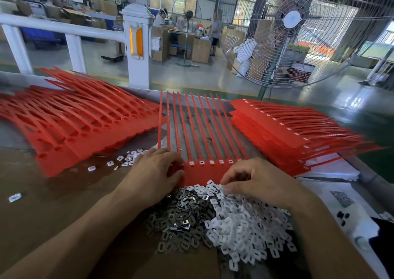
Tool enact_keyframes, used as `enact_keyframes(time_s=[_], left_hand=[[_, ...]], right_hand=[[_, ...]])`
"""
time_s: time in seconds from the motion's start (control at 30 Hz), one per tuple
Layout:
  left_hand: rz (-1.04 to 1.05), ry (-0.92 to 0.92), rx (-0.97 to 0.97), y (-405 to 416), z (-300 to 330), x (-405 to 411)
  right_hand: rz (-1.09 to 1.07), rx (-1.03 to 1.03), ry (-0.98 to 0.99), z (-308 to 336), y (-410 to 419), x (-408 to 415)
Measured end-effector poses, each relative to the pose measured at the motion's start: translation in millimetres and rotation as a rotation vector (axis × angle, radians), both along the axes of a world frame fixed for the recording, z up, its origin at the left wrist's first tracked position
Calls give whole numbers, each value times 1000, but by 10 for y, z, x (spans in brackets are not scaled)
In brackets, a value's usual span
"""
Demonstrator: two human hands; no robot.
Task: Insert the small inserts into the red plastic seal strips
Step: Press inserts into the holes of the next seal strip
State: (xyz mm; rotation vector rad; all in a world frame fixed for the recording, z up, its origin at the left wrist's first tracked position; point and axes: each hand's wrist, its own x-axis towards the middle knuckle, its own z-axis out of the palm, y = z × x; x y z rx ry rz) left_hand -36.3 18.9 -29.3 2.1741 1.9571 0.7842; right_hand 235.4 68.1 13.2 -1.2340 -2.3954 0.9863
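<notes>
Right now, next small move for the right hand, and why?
Probably lift one white insert from the pile and carry it to the strip. The right hand has its fingers curled at the pile's far edge, the left hand rests on the strip's left end, and five slots already show inserts.

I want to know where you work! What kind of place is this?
Most likely a factory workshop. Stacks of red seal strips and a heap of small inserts cover the bench, and a big industrial fan stands on the shiny floor.
</notes>
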Motion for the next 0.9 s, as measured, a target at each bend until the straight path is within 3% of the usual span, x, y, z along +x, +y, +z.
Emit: enact_keyframes(time_s=[0.33,0.63,0.9], left_hand=[[2,9,1,2,5,-4],[6,5,-6,-1,8,1],[4,1,5,9,-12,-7]], right_hand=[[-24,0,55,-26,3,18],[-495,81,423,-128,153,125],[-706,106,395,-241,307,178]])
